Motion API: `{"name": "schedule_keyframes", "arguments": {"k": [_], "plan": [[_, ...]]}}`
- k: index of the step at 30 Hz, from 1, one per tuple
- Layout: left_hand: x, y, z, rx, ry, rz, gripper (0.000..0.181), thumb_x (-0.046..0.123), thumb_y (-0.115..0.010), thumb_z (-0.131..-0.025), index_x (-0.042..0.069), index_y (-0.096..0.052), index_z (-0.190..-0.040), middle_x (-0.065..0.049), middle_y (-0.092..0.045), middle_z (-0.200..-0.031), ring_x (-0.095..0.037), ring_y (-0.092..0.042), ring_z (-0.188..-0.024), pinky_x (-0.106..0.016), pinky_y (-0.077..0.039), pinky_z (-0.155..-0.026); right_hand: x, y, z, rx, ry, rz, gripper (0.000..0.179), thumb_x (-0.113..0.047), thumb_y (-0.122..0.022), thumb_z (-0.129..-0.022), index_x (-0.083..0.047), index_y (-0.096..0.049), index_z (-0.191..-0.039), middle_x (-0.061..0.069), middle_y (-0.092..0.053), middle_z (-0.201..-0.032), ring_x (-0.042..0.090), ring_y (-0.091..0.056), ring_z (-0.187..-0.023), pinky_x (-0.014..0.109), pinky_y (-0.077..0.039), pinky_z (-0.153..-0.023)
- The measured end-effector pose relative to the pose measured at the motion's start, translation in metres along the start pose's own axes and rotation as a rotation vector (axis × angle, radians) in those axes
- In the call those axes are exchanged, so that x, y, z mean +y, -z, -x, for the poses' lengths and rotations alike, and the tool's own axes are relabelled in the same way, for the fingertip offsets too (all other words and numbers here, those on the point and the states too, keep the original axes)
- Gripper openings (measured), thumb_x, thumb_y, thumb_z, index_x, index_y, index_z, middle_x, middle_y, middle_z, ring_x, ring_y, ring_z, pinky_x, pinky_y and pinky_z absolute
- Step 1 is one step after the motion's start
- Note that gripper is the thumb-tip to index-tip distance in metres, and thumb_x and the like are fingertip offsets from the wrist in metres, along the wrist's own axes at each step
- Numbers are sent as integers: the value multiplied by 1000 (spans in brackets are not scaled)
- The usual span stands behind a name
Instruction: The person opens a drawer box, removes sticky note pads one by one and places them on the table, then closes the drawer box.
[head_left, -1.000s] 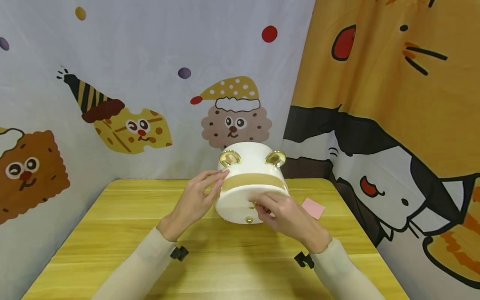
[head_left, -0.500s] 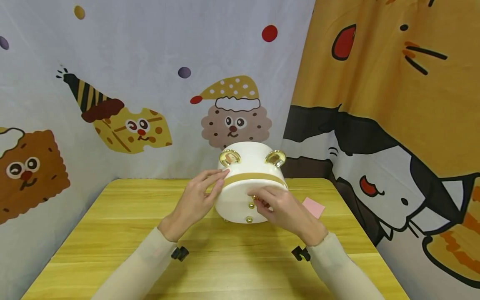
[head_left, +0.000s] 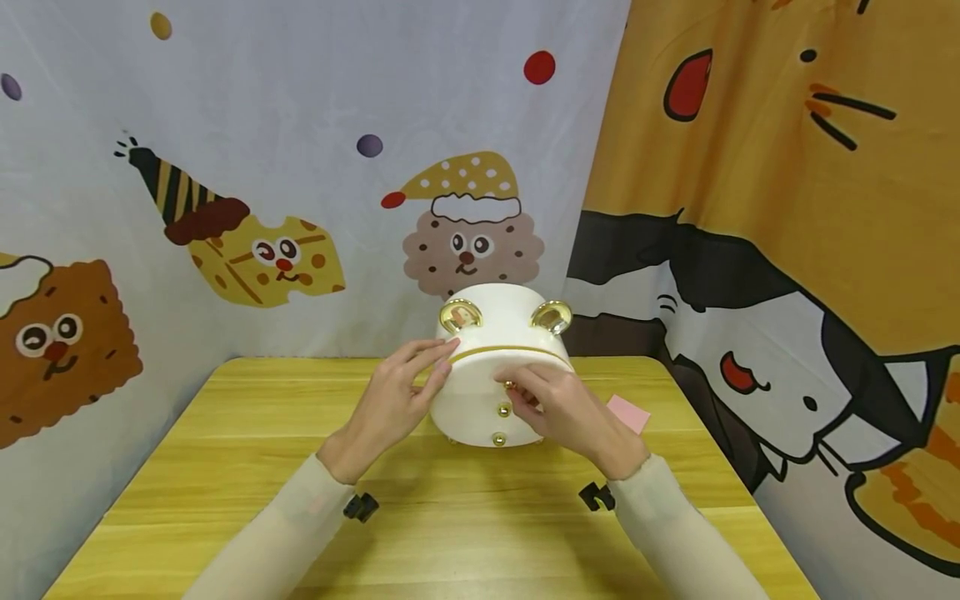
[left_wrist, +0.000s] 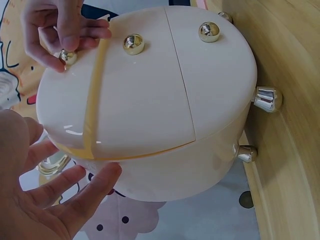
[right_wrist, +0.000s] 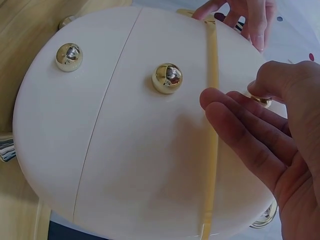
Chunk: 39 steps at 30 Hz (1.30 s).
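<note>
A rounded white jewelry box (head_left: 472, 408) with gold ear-shaped rings (head_left: 551, 317) on top stands on the table. Its oval front has gold ball knobs in a column: a middle knob (right_wrist: 167, 78), a lower knob (right_wrist: 69, 57) and an upper one. Thumb and finger of my right hand (head_left: 577, 417) pinch the upper knob (right_wrist: 264, 102), its other fingers extended. A yellow-gold strip (right_wrist: 212, 135) shows along the edge of the upper front section, which sits slightly out from the body. My left hand (head_left: 382, 396) rests its fingertips at the box's left side, fingers spread.
A pink square of paper (head_left: 628, 414) lies on the wooden table (head_left: 442, 533), right of the box. Short metallic feet (left_wrist: 267, 99) hold the box off the tabletop. A printed cartoon curtain (head_left: 300, 100) hangs close behind and to the right.
My right hand has moved away from me, toward the box, with the upper knob. The gold band behind the front section has narrowed from wide to a thin line. The left hand stays put.
</note>
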<state>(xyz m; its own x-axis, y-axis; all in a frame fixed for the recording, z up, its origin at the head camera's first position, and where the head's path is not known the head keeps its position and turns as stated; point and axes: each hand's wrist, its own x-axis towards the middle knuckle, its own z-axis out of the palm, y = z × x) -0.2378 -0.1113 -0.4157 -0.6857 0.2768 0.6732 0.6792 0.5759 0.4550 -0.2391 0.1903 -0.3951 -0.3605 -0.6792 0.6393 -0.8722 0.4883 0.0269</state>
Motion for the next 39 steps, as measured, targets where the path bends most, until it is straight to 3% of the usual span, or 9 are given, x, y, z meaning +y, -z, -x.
{"name": "schedule_keyframes", "arguments": {"k": [24, 28, 34, 39], "plan": [[2, -4, 0, 17, -2, -9, 40, 20, -75, -117, 17, -76, -157, -16, -76, -148, -36, -81, -130, -29, -73, -77, 9, -7, -4, 9, -12, -27, 33, 4, -89, -97, -5, -81, -128, 1, -76, -96, 11, -68, -82, 20, -59, -69], [4, -5, 1, 17, -23, -51, 42, 19, -76, -116, 15, -74, -158, -17, -76, -149, -35, -83, -124, -29, -73, -77, 9, -7, -3, 3, -23, -38, 34, 4, -88, -98, -6, -81, -129, 1, -78, -99, 11, -70, -84, 20, -61, -71], [6, -6, 2, 18, -63, -197, 46, 24, -77, -116, 14, -72, -160, -17, -75, -148, -32, -85, -106, -37, -73, -77, 6, -7, -2, -15, -45, -54, 33, 3, -88, -99, -5, -80, -131, 3, -80, -103, 11, -75, -86, 21, -66, -75], [8, -8, 1, 17, -120, -285, 52, 26, -77, -116, 20, -66, -166, -18, -75, -148, -27, -83, -93, -37, -71, -69, 5, -8, 2, -14, -49, -62, 40, 3, -90, -97, -4, -77, -135, 2, -80, -101, 10, -76, -85, 19, -66, -74]]}}
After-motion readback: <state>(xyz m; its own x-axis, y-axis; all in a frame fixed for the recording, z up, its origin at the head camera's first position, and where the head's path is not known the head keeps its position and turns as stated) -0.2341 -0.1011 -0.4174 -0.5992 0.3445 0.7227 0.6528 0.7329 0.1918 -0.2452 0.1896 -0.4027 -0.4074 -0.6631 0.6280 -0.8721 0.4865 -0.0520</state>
